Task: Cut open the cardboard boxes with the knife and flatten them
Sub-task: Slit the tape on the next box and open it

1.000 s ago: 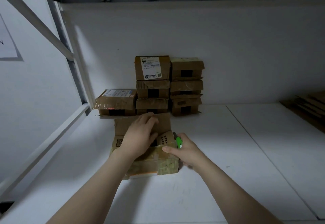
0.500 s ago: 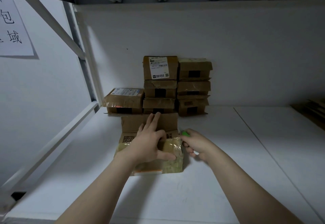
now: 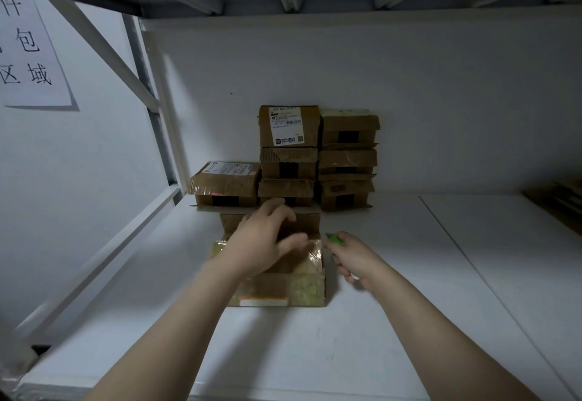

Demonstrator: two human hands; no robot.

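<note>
Box: the box (image 3: 283, 287) I am working on sits on the shelf (image 3: 378, 322) right in front of me. Glossy tape (image 3: 310, 289) covers its top and near side, and its back flap (image 3: 304, 223) stands upright.
Left hand: my left hand (image 3: 264, 240) is over the box, fingers spread and loose, holding nothing I can make out. Blur hides whether they touch the flap.
Right hand: my right hand (image 3: 352, 259) is just beside the box's right edge, fingers curled tight round the green knife (image 3: 335, 239). The tip points at the far right corner. I cannot tell whether the blade is out.
Waiting pile: the stack of boxes (image 3: 315, 161) stands against the back wall, near behind the flap.
Step, as I judge it: slit the remaining tape, then press the box flat.
Risk, fingers: my left thumb lies near the knife tip. A stroke pulled leftward across the top could run into it.
Risk, slip: the tape looks slick and wrinkled, so the blade may skate or snag. If the left hand is not pressing down, the box could slide on the smooth shelf.
Risk, pile: a hard push away from me could drive the flap into the stack and tip it.
</note>
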